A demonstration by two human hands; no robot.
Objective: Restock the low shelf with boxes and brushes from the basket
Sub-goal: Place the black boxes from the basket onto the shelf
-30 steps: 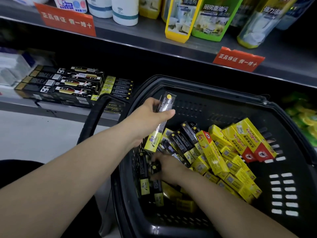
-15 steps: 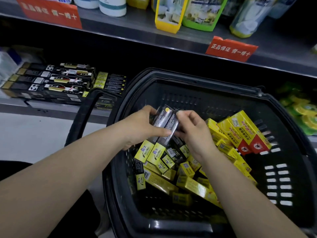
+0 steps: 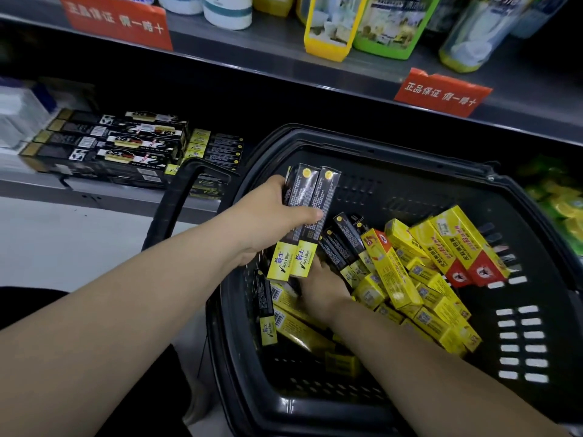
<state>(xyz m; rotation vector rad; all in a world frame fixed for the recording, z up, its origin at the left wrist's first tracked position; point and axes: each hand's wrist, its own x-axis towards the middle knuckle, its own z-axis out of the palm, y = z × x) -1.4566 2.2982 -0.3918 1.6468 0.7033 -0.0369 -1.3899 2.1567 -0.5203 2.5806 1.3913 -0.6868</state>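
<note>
A black plastic basket (image 3: 394,149) stands in front of the low shelf (image 3: 79,192). It holds several black-and-yellow boxes (image 3: 344,244) and yellow-and-red boxes (image 3: 454,244). My left hand (image 3: 268,216) grips two black-and-yellow boxes (image 3: 310,209) side by side, lifted over the basket's left part. My right hand (image 3: 325,288) is down among the boxes in the basket, right under the lifted pair. Its fingers are hidden by them. On the low shelf lie long black boxes (image 3: 120,149) and a short stack of black-and-yellow ones (image 3: 214,149).
The basket's black handle (image 3: 176,206) hangs over its left side toward the shelf edge. An upper shelf (image 3: 284,55) with bottles and red price tags juts out overhead. Green and yellow packs (image 3: 561,197) lie at the right. Pale floor shows at the left.
My right hand has let go of the second box and dropped back into the basket. My left hand now holds both boxes and has stayed about where it was.
</note>
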